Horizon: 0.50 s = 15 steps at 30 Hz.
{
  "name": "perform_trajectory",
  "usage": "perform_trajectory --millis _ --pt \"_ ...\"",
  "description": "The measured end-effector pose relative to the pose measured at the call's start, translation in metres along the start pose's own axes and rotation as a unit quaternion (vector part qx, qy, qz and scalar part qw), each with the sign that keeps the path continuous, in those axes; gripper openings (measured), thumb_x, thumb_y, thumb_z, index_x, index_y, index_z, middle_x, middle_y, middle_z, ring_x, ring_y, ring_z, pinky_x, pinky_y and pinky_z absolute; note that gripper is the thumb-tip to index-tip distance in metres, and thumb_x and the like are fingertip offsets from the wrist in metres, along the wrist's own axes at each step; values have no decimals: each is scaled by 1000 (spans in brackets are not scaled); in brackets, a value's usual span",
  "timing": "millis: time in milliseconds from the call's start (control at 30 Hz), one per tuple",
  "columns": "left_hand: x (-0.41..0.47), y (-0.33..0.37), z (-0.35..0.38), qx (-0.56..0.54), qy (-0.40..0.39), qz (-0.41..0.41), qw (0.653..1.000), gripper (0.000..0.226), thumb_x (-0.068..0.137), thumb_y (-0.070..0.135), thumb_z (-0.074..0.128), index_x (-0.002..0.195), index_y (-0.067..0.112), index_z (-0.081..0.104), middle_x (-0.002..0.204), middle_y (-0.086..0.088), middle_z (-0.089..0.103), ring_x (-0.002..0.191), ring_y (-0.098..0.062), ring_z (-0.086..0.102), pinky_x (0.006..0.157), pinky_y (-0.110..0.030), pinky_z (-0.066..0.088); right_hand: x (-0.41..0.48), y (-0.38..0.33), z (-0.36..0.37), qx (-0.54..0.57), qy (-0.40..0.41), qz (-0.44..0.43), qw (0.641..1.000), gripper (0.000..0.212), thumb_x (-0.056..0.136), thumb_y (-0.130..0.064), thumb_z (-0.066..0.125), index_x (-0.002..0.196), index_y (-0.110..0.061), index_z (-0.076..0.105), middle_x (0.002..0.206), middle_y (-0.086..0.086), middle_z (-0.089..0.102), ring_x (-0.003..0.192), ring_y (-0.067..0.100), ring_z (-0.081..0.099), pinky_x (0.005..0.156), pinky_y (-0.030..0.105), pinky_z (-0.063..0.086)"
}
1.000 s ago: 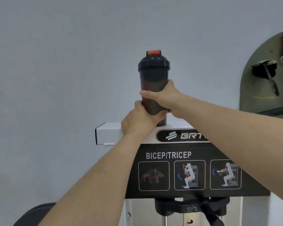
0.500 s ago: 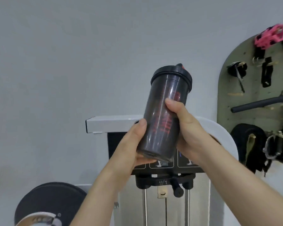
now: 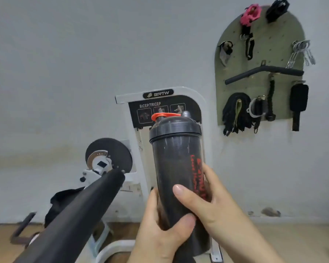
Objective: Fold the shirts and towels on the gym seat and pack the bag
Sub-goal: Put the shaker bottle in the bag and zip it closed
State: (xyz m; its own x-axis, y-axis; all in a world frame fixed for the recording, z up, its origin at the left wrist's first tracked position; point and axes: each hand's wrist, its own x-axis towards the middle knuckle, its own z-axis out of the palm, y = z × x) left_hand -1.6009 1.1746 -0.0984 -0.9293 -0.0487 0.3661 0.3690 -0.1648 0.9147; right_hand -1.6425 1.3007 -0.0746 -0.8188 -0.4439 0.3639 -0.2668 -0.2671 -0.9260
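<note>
Gripping shaker bottle (image 3: 176, 168) upright, left hand (image 3: 160, 236) and right hand (image 3: 215, 205) both curled round lower body. Now off machine top (image 3: 133, 96), pulled in close; likely headed for bag.

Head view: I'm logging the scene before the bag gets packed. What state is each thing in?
Bottle, near upright, lid on, held in the air.
Left hand, grips the bottle low down.
Right hand, grips the bottle's side.
Cloth, black, hanging crumpled behind the pad.
Pegboard, on the wall, straps hanging from it.
</note>
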Motion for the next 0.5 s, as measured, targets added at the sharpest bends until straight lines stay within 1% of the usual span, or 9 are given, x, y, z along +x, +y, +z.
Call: perform_trajectory --millis 67,133,200,233,267,333,367,433,500 --pt "-75 4 29 15 15 -9 1000 82 59 11 78 133 18 44 119 -8 68 109 -26 66 84 -29 55 -74 -14 1 20 -26 12 999 63 64 -37 80 120 -44 53 111 -7 71 103 12 68 88 31 53" --pt "-139 17 46 29 23 -35 999 89 61 5 78 138 24 36 125 -5 65 114 -27 64 89 -33 54 -130 -31 9 39 -66 36 996 74 61 -32 82 126 -40 50 114 -2 71 105 16 68 91 36 52" --pt "-189 36 52 31 31 -64 997 92 67 -7 75 140 27 30 130 -4 62 120 -28 60 92 -34 53 -169 -46 22 49 -107 53 992 77 58 -28 83 128 -36 50 117 2 69 108 20 67 95 41 50" --pt "-212 49 54 22 33 -85 996 91 71 -13 72 141 26 28 133 -5 60 122 -28 58 93 -34 52 -187 -52 31 55 -124 62 989 77 58 -26 83 128 -35 51 118 2 69 109 20 66 95 41 50" --pt "-234 61 53 21 36 -98 994 91 73 -15 70 142 26 26 135 -5 58 124 -28 56 95 -34 50 -202 -58 41 61 -140 71 986 76 59 -23 84 127 -35 52 119 2 68 111 20 65 95 40 50" --pt "-275 84 48 47 50 -108 992 93 73 -4 75 143 31 25 138 -1 56 128 -23 53 100 -34 46 -229 -66 62 85 -170 86 978 76 63 -12 83 130 -32 51 121 3 67 113 21 64 95 38 53" --pt "-295 94 45 61 63 -111 990 93 72 4 78 142 34 25 138 3 56 128 -20 52 101 -32 46 -242 -68 73 100 -188 94 973 77 64 -8 81 131 -29 50 121 5 67 114 22 64 96 35 52" --pt "-332 106 41 76 100 -122 985 93 68 8 80 140 33 28 135 4 59 126 -17 55 99 -29 47 -266 -70 92 122 -218 107 962 76 65 -2 78 131 -26 49 121 8 67 113 24 64 94 32 53" --pt "-368 114 36 97 129 -143 976 97 64 11 83 142 29 29 132 1 60 124 -19 56 101 -35 47 -290 -70 113 114 -233 121 958 71 65 -3 78 126 -29 53 118 6 69 110 21 65 89 28 54"
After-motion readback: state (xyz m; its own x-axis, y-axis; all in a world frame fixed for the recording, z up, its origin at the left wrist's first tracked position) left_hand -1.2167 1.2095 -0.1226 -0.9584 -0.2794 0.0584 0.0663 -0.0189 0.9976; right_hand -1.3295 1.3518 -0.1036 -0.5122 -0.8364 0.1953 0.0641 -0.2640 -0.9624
